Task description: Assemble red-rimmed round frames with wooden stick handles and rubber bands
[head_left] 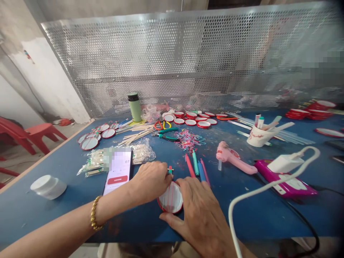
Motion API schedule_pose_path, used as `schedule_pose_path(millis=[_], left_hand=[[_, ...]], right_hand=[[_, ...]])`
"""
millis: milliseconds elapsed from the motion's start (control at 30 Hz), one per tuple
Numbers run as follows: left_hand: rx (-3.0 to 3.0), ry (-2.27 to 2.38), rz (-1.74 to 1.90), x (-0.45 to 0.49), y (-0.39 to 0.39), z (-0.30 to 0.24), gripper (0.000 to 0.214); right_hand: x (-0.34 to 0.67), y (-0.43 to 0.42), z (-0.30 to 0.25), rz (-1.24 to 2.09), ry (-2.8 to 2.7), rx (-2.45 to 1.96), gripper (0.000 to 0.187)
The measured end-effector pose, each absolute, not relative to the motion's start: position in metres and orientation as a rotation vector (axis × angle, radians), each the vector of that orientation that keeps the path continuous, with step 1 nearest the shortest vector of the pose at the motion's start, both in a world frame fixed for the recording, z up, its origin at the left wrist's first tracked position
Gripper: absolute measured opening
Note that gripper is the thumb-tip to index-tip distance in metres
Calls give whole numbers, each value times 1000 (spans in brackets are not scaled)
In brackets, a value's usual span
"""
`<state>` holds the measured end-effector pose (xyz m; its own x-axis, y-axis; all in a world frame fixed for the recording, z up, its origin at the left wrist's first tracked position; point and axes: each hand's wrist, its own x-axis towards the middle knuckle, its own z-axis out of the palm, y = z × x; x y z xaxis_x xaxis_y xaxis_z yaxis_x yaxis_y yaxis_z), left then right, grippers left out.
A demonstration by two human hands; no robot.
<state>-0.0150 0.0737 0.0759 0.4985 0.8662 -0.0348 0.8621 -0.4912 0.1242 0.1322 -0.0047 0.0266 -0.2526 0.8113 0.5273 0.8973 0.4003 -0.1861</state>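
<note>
A round red-rimmed white lid [170,199] with rubber bands stretched over it lies on the blue table [67,168] near the front edge. My left hand [152,179], fingers curled, pinches a small stick with a green band [170,169] at the lid's far rim. My right hand [200,211] rests against the lid's right side, its fingers pressed together on the rim. A phone [119,170] lies just left of my left hand.
Coloured markers [196,166], a pink glue gun [232,157], a pink power strip with white charger [285,175] and cable, loose rubber bands [188,138], pliers [168,134], wooden sticks [134,134], more red lids [192,118], a green bottle [134,106], a cup [259,134], a white jar [48,186]. A perforated metal panel stands behind.
</note>
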Motion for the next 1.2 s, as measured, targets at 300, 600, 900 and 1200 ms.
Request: schedule_pose_path(millis=[300, 600, 900, 1200], left_hand=[[2643, 1516, -92, -8, 73, 85, 33], [2644, 1648, -72, 6, 68, 90, 35], [2599, 1659, 73, -8, 71, 84, 37], [2572, 1679, -123, 19, 88, 86, 33]], right_hand=[[134, -3, 24, -223, -2085, -1421, 49], [135, -2, 21, -225, -2023, -1385, 58], [135, -3, 19, -238, -2022, -1397, 57], [134, -2, 20, -315, -1994, -1407, 63]])
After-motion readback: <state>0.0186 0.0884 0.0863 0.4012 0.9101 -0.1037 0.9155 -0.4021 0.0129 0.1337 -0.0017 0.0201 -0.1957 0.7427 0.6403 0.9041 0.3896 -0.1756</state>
